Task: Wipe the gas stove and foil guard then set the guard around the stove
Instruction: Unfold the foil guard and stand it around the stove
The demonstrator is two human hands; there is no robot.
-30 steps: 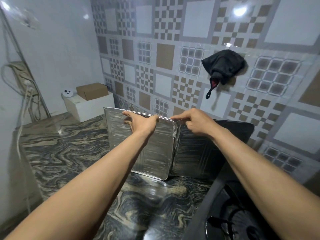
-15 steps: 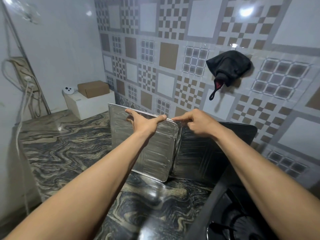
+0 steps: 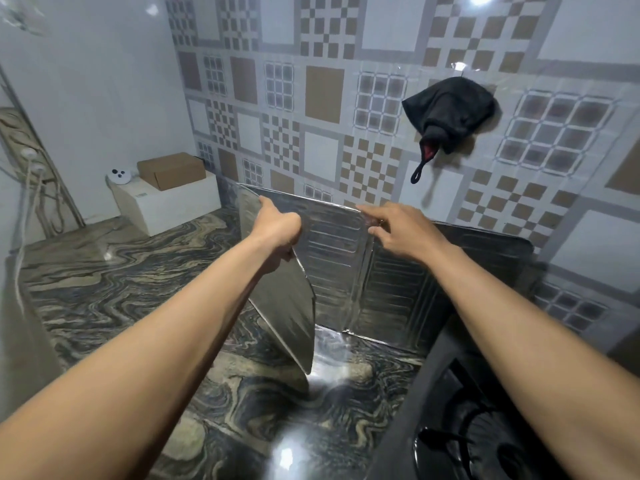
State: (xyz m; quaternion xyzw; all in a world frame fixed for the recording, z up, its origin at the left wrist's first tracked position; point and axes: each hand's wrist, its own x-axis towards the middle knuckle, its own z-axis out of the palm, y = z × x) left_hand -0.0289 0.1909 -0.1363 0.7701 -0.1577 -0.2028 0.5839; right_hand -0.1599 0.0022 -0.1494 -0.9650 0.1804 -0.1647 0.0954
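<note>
Silvery ribbed foil guard (image 3: pixel 332 268) stands upright at the centre of the frame on the dark marbled counter (image 3: pixel 114 282), its panels opened at angles: the leftmost panel swings forward toward the camera, the middle one faces it, and a darker panel runs right along the patterned tile wall (image 3: pixel 332 109). The left hand (image 3: pixel 278 230) is closed over the top edge of the left panel, fingers wrapped behind it. The right hand (image 3: pixel 398 226) rests at the top of the fold between the middle panels, fingers curled loosely; whether it pinches the edge or only touches it cannot be told. The black gas stove (image 3: pixel 460 427) fills the lower right corner, just beside the guard's right panels. A black cloth (image 3: pixel 450 112) hangs on the wall at upper right. At left centre, a brown cardboard box (image 3: pixel 171 169) sits on a white box (image 3: pixel 173 206) against the wall.
</note>
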